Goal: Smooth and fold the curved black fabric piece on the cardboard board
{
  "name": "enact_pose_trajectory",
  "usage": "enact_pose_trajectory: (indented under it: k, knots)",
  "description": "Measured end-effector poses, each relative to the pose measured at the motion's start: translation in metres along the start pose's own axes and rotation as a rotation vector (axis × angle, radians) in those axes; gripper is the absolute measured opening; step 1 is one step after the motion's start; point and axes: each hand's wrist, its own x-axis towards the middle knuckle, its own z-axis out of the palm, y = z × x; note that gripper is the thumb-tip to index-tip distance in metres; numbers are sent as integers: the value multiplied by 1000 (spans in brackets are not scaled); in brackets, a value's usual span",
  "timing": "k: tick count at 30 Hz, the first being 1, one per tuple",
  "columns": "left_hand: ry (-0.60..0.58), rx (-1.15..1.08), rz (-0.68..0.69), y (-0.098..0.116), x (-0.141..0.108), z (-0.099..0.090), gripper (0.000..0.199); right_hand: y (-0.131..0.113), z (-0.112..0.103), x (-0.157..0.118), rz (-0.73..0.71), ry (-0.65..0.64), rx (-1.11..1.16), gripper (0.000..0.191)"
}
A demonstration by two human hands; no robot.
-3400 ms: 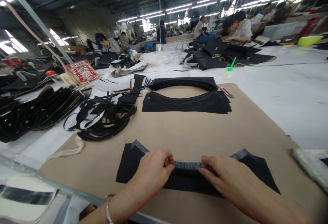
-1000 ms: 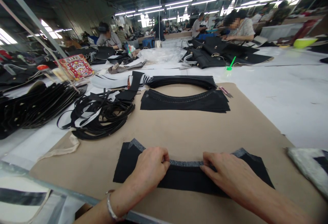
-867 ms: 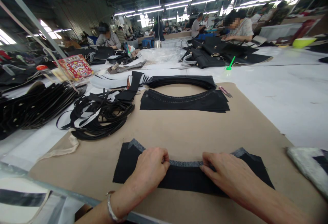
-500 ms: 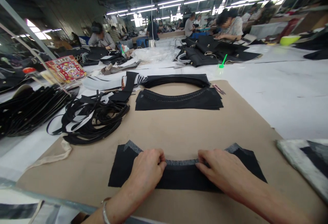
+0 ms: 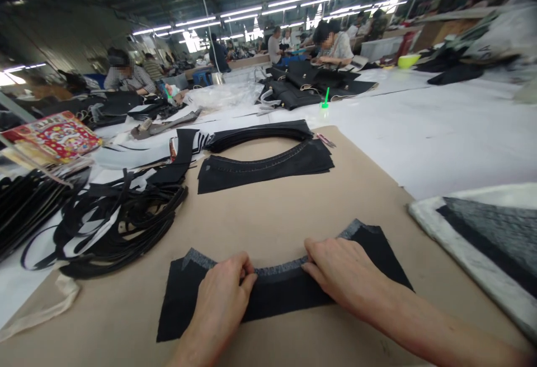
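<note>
Head view looks down on a brown paper sheet [image 5: 356, 199] spread over the white tabletop [image 5: 440, 126]. Near its front edge lies a black fabric piece [image 5: 277, 297] with a curved upper edge, along which a grey band is folded over. The left hand [image 5: 220, 300] rests on the piece left of the curve's middle, its fingers [image 5: 247, 272] curled and pinching the grey folded edge, so its grip is closed on the fabric. The right hand [image 5: 339, 274] lies flatter to the right, fingertips [image 5: 308, 266] pressing the same folded edge down; it holds the edge against the sheet rather than lifting it. The two hands are near each other, with a short run of grey band between them.

Farther back on the sheet sits a stack of like black pieces [image 5: 264, 165], and just behind it a curved black bundle [image 5: 260, 132]. Left of these, a tangle of black straps [image 5: 121, 219] spills off the sheet onto the tabletop, with a colourful printed packet [image 5: 52, 137] beyond it. At the right edge lies a grey and white pad [image 5: 482, 244]. A green-tipped bottle [image 5: 325, 98] stands well behind, near dark bags [image 5: 302, 84], and other people sit at work in the distance.
</note>
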Motion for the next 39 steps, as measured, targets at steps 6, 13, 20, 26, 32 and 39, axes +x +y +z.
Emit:
enact_pose_trajectory:
  k: [6, 13, 20, 26, 32, 39]
  knots:
    - [96, 15, 69, -6, -3, 6, 9, 8, 12, -5, -8, 63, 39, 9]
    - [521, 198, 660, -15, -11, 36, 42, 10, 15, -7, 19, 106, 41, 12]
    - [478, 319, 996, -8, -6, 71, 50, 10, 9, -12, 35, 120, 94, 12]
    - [606, 401, 908, -5, -9, 87, 53, 39, -35, -8, 16, -38, 196, 19]
    - [645, 473, 897, 0, -8, 88, 53, 58, -44, -5, 41, -86, 218, 12]
    - [706, 532, 910, 4, -7, 84, 47, 54, -32, -2, 104, -78, 223, 11]
